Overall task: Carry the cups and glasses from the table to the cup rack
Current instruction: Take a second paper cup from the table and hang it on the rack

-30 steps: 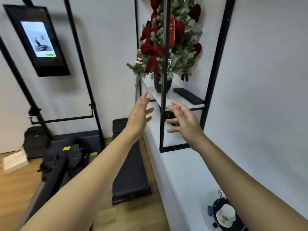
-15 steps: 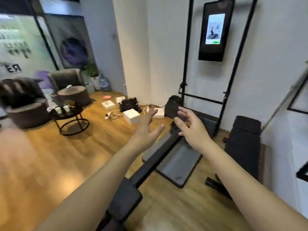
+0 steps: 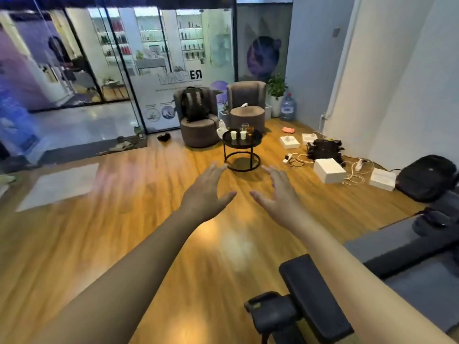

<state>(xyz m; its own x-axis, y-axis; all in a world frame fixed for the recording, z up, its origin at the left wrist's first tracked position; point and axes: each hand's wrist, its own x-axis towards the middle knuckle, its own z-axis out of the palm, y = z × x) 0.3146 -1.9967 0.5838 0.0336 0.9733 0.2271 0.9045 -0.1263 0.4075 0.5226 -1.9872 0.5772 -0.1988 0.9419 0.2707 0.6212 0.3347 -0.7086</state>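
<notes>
- Across the room, on the small round black desk (image 3: 242,142), stand two little white cups (image 3: 238,135) and two glasses (image 3: 247,128) just behind them, one clear and one brownish.
- Both arms are stretched out toward it. The left hand (image 3: 207,194) and the right hand (image 3: 278,194) hold nothing. Their fingers (image 3: 218,170) are spread and a bit bent, palms turned toward each other.
- The desk is well apart from the hands, so the job right now looks like walking over to it.
- To do it well, I think the person should step around the dark machine (image 3: 300,314) low in front and stay away from the cables (image 3: 352,175) and white boxes (image 3: 329,170) on the floor to the right.
- The wooden floor (image 3: 124,219) is smooth and shiny, so slow steps seem best.
- The cups look small, round and hard, easy to hold one in each hand. The glasses look see-through and slippery, so they may need a firm, gentle hold.
- The desk top is flat and glossy on thin ring legs, so bumping it could tip things.
- I cannot see the cup rack from here.
</notes>
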